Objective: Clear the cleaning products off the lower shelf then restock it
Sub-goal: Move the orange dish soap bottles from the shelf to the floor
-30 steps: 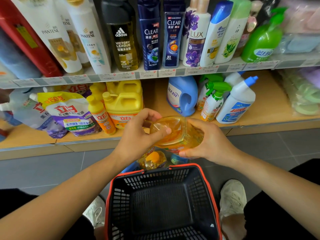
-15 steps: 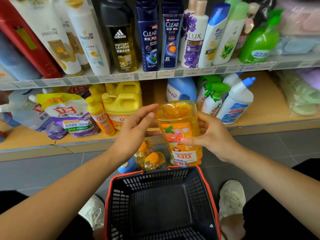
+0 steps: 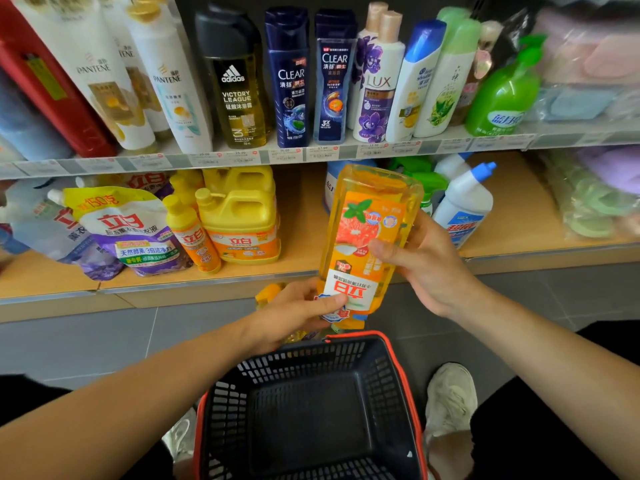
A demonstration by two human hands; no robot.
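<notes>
An orange dish-soap bottle (image 3: 367, 237) is held upside down in front of the lower shelf (image 3: 301, 251), above the far rim of a dark basket with a red rim (image 3: 408, 393). My left hand (image 3: 294, 313) grips its lower end near the label. My right hand (image 3: 426, 261) grips its right side at mid-height. On the lower shelf stand yellow jugs (image 3: 242, 216), a small orange bottle (image 3: 192, 233), refill pouches (image 3: 124, 230), a blue jug (image 3: 332, 188), green spray bottles (image 3: 426, 181) and a white toilet-cleaner bottle (image 3: 464, 206).
The upper shelf (image 3: 311, 154) carries shampoo and body-wash bottles and a green pump bottle (image 3: 502, 95). Bagged cloths (image 3: 595, 202) lie at the right. More yellow bottles (image 3: 270, 292) sit on the grey floor behind the basket. My shoes (image 3: 450, 396) flank the basket.
The orange bottle went from lying on its side to upside down and higher. My left hand let go, then took hold of its lower end; my right hand kept its grip.
</notes>
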